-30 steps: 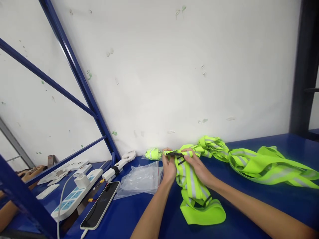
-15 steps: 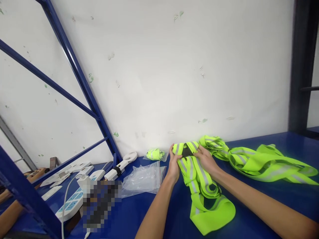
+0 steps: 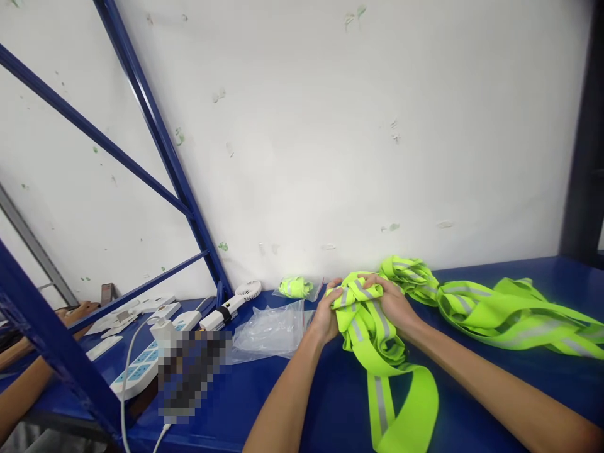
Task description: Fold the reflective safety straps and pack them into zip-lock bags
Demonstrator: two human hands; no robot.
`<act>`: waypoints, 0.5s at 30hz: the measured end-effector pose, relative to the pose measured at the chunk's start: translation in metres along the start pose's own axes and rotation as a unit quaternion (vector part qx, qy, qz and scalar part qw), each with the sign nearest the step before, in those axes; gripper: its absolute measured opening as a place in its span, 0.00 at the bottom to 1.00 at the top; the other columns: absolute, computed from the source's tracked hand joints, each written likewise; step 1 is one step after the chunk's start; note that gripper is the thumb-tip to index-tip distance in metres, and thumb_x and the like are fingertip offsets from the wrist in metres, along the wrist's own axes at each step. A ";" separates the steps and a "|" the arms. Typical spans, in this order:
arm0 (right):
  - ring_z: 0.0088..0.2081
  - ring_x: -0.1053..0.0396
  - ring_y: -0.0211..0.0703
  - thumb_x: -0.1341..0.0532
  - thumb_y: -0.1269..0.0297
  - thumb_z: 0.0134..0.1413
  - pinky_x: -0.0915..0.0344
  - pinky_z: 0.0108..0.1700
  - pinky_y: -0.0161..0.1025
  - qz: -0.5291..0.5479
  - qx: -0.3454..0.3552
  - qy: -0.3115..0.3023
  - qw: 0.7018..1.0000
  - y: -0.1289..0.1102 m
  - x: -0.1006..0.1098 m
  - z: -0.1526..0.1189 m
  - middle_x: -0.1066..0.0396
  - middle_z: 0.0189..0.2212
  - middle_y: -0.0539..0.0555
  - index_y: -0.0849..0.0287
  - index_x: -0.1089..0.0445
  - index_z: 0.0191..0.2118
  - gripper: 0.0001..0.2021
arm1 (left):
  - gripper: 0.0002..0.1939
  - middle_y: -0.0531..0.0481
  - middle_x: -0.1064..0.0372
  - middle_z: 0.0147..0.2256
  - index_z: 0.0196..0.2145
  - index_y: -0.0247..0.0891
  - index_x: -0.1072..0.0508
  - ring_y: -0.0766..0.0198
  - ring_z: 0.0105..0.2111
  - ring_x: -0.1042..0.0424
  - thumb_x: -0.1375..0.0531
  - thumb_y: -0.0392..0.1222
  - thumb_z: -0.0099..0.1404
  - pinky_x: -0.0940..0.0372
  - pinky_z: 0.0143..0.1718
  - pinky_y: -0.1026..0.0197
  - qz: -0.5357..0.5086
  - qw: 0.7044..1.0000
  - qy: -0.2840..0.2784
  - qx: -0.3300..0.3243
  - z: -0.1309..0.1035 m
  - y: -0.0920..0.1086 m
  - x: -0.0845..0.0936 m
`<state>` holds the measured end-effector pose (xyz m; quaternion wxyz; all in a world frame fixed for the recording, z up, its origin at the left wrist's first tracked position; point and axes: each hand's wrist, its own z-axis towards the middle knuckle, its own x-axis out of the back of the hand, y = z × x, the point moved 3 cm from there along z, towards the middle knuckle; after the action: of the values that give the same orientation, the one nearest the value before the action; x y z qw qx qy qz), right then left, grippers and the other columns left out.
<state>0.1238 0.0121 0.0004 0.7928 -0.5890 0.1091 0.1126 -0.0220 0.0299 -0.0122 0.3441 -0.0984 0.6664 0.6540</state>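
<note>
- On the blue shelf (image 3: 472, 377), left hand (image 3: 325, 314) and right hand (image 3: 394, 302) both grip a bunched yellow strap (image 3: 363, 314) (reflective stripes).
- Clear bag (image 3: 271, 330) lies just left.

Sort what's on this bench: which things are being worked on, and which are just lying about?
In hand:
left hand
right hand
bunched neon-yellow reflective strap vest

Lying about:
clear plastic bag
second neon-yellow reflective vest
small bagged neon-yellow bundle
white handheld fan
white power strip
</note>
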 end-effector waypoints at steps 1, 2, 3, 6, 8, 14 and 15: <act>0.44 0.29 0.55 0.39 0.65 0.41 0.33 0.42 0.46 0.036 -0.021 -0.021 0.999 -0.002 -0.003 -0.002 0.27 0.46 0.52 0.54 0.30 0.29 0.05 | 0.28 0.48 0.26 0.35 0.48 0.39 0.34 0.55 0.37 0.25 0.32 0.43 0.50 0.34 0.44 0.53 0.007 1.000 -0.003 -0.007 0.000 0.001 0.001; 0.43 0.28 0.55 0.41 0.62 0.43 0.33 0.42 0.47 0.071 -0.036 -0.042 0.996 -0.004 -0.005 -0.004 0.25 0.43 0.52 0.54 0.29 0.33 0.08 | 0.30 0.48 0.26 0.36 0.49 0.38 0.35 0.55 0.37 0.25 0.31 0.43 0.49 0.34 0.44 0.53 0.015 1.000 -0.001 -0.021 0.001 0.002 0.003; 0.42 0.28 0.55 0.43 0.59 0.45 0.32 0.42 0.48 0.100 -0.044 -0.058 0.992 -0.007 -0.008 -0.006 0.24 0.41 0.53 0.53 0.29 0.37 0.12 | 0.31 0.47 0.26 0.36 0.50 0.38 0.35 0.55 0.37 0.25 0.30 0.42 0.49 0.34 0.44 0.53 0.024 0.999 0.005 -0.039 0.001 0.003 0.004; 0.43 0.27 0.55 0.47 0.54 0.51 0.32 0.45 0.51 0.145 -0.044 -0.059 0.987 -0.014 -0.012 -0.008 0.24 0.41 0.54 0.52 0.34 0.51 0.22 | 0.36 0.47 0.26 0.39 0.53 0.39 0.37 0.57 0.39 0.26 0.29 0.42 0.48 0.35 0.45 0.55 0.047 0.993 0.035 -0.099 0.005 0.003 0.009; 0.43 0.26 0.54 0.46 0.56 0.53 0.32 0.46 0.51 0.151 -0.064 -0.034 0.986 -0.013 -0.013 -0.008 0.24 0.42 0.53 0.50 0.37 0.55 0.23 | 0.35 0.47 0.26 0.40 0.52 0.40 0.36 0.58 0.38 0.26 0.29 0.42 0.47 0.35 0.45 0.55 0.064 0.989 0.045 -0.127 0.009 0.001 0.012; 0.39 0.24 0.55 0.43 0.52 0.55 0.30 0.44 0.51 0.170 -0.209 -0.126 0.955 -0.003 -0.025 -0.019 0.22 0.37 0.58 0.58 0.29 0.47 0.19 | 0.23 0.48 0.26 0.38 0.43 0.38 0.30 0.60 0.36 0.27 0.31 0.43 0.50 0.35 0.41 0.59 0.173 0.961 0.039 -0.213 0.010 0.012 0.010; 0.37 0.24 0.55 0.43 0.51 0.55 0.30 0.42 0.50 0.177 -0.220 -0.140 0.949 -0.003 -0.026 -0.021 0.22 0.35 0.59 0.59 0.28 0.46 0.20 | 0.22 0.49 0.27 0.37 0.42 0.38 0.30 0.62 0.35 0.28 0.31 0.42 0.50 0.35 0.40 0.60 0.188 0.955 0.043 -0.225 0.008 0.015 0.010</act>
<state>0.0991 -0.0102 0.0051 0.6185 -0.6979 0.0717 0.3538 -0.0350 0.0426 -0.0053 0.1546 -0.0739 0.5225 0.8353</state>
